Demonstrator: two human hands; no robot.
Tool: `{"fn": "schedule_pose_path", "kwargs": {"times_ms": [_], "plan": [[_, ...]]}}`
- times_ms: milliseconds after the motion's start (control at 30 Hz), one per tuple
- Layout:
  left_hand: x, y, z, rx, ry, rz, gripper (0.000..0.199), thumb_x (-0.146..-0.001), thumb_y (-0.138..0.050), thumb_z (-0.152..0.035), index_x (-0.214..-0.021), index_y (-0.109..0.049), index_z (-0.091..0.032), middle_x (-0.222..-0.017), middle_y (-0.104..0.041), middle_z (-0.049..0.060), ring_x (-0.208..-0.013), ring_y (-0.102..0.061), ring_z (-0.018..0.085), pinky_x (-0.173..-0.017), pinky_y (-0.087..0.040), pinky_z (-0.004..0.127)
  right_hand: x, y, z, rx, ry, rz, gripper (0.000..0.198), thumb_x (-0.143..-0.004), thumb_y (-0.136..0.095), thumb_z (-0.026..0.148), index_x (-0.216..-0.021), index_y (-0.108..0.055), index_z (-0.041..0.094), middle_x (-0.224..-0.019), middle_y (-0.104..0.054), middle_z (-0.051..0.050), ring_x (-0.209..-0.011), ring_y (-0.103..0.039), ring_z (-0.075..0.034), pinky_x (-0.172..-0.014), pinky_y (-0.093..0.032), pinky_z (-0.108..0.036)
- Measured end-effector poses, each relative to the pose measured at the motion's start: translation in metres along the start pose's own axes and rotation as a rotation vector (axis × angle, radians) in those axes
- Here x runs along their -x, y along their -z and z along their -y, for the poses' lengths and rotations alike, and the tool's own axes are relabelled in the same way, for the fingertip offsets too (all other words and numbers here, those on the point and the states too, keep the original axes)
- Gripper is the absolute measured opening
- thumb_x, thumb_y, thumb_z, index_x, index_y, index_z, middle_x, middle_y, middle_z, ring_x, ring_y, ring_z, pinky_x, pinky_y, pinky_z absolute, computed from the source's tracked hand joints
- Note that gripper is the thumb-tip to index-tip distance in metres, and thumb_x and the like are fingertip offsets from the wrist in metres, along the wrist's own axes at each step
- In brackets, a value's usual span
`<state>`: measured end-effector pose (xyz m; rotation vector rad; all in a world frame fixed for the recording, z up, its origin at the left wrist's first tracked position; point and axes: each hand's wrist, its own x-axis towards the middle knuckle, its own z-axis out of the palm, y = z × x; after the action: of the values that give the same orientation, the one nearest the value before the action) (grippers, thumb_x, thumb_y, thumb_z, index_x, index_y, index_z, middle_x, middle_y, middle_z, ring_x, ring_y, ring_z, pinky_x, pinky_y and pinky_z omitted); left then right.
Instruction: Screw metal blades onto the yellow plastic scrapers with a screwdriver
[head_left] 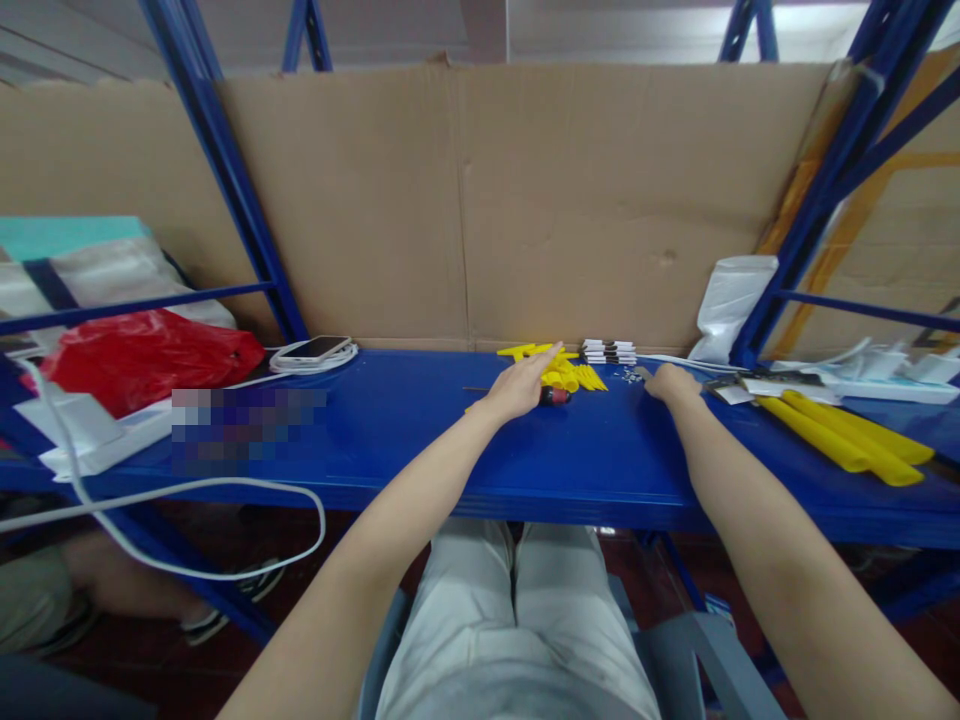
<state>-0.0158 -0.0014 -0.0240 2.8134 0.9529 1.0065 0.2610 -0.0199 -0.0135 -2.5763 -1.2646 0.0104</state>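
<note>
My left hand (520,386) lies over a screwdriver (555,396), fingers stretched out flat towards a pile of yellow plastic parts (566,376). The screwdriver's red and black handle shows to the right of the palm and its thin shaft to the left; the hand does not wrap round it. My right hand (673,382) is at the small loose metal pieces (631,374), likely screws, with its fingers curled together and pointing down. Whatever sits between those fingertips is hidden. Behind the metal pieces is a stack of small white and black pieces (609,351).
Yellow tubes or rolled sheets (847,435) lie on the right of the blue shelf (420,440). A white pouch (731,305) leans by the right post. To the left are a phone (318,348) on coiled cable, a red bag (146,358) and a looping white cable (225,482).
</note>
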Motion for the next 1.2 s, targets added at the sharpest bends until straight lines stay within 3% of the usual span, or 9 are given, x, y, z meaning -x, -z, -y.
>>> {"fn": "schedule_pose_path", "kwargs": {"times_ms": [167,367,467,600,767,867,1000,1200], "plan": [[-0.001,-0.002,0.003,-0.001,-0.017,-0.006,0.076,-0.079,-0.041,-0.001,-0.151,-0.033,-0.024,-0.15,-0.047,0.006,-0.138,-0.044,0.02,-0.112,-0.039,0.044,0.005,0.002,0.002,0.042,0.03,-0.026,0.052,-0.093,-0.048,0.039,-0.132,-0.057,0.008,-0.132,-0.056,-0.026,-0.126,-0.054,-0.033,-0.099,-0.045,-0.046],[0.0,-0.001,0.001,-0.01,-0.013,-0.001,0.075,-0.078,-0.04,0.0,-0.15,-0.034,-0.022,-0.151,-0.046,0.007,-0.139,-0.042,0.02,-0.113,-0.038,0.045,0.016,0.008,0.012,0.041,0.193,-0.139,0.044,-0.089,-0.047,0.025,-0.126,-0.062,0.005,-0.127,-0.06,-0.027,-0.123,-0.055,-0.034,-0.097,-0.045,-0.046],[-0.001,-0.001,0.001,-0.011,-0.024,-0.001,0.072,-0.078,-0.04,0.0,-0.147,-0.039,-0.022,-0.15,-0.047,0.008,-0.139,-0.043,0.019,-0.115,-0.036,0.044,0.022,0.01,0.023,-0.026,0.394,-0.209,0.038,-0.088,-0.047,0.022,-0.12,-0.065,0.009,-0.124,-0.063,-0.022,-0.118,-0.059,-0.031,-0.096,-0.046,-0.042],[-0.003,-0.002,0.001,-0.015,-0.038,-0.008,0.063,-0.079,-0.042,0.001,-0.139,-0.049,-0.017,-0.146,-0.051,0.011,-0.137,-0.045,0.02,-0.117,-0.033,0.043,0.035,0.007,0.043,-0.26,0.746,-0.167,0.038,-0.094,-0.044,0.027,-0.122,-0.064,0.011,-0.112,-0.07,-0.016,-0.104,-0.066,-0.024,-0.091,-0.049,-0.032],[-0.004,-0.002,0.001,-0.018,-0.064,-0.028,0.054,-0.077,-0.044,0.003,-0.126,-0.059,-0.015,-0.136,-0.059,0.012,-0.13,-0.052,0.021,-0.115,-0.035,0.044,0.06,0.001,0.06,-0.5,0.975,-0.138,0.048,-0.098,-0.038,0.038,-0.134,-0.056,0.013,-0.096,-0.074,-0.01,-0.08,-0.069,-0.02,-0.076,-0.053,-0.031],[-0.004,-0.002,0.0,-0.016,-0.078,-0.038,0.05,-0.078,-0.043,0.002,-0.122,-0.061,-0.015,-0.133,-0.061,0.012,-0.127,-0.054,0.021,-0.113,-0.038,0.044,0.07,0.001,0.063,-0.455,1.095,-0.149,0.044,-0.093,-0.048,0.042,-0.124,-0.065,0.015,-0.106,-0.074,-0.01,-0.088,-0.07,-0.022,-0.081,-0.052,-0.032],[-0.003,-0.001,-0.002,-0.035,-0.059,-0.046,0.049,-0.079,-0.042,0.001,-0.121,-0.061,-0.016,-0.13,-0.062,0.011,-0.125,-0.055,0.021,-0.113,-0.039,0.044,0.075,0.001,0.065,-0.376,1.089,-0.207,0.038,-0.09,-0.054,0.038,-0.121,-0.068,0.02,-0.119,-0.071,-0.008,-0.106,-0.067,-0.024,-0.093,-0.049,-0.034],[-0.003,0.0,-0.003,-0.035,-0.032,-0.04,0.052,-0.078,-0.041,0.0,-0.125,-0.059,-0.017,-0.133,-0.06,0.011,-0.128,-0.053,0.022,-0.114,-0.038,0.044,0.078,0.001,0.067,-0.343,1.024,-0.252,0.036,-0.093,-0.049,0.035,-0.119,-0.069,0.02,-0.114,-0.072,-0.008,-0.1,-0.069,-0.023,-0.088,-0.052,-0.033]]}}
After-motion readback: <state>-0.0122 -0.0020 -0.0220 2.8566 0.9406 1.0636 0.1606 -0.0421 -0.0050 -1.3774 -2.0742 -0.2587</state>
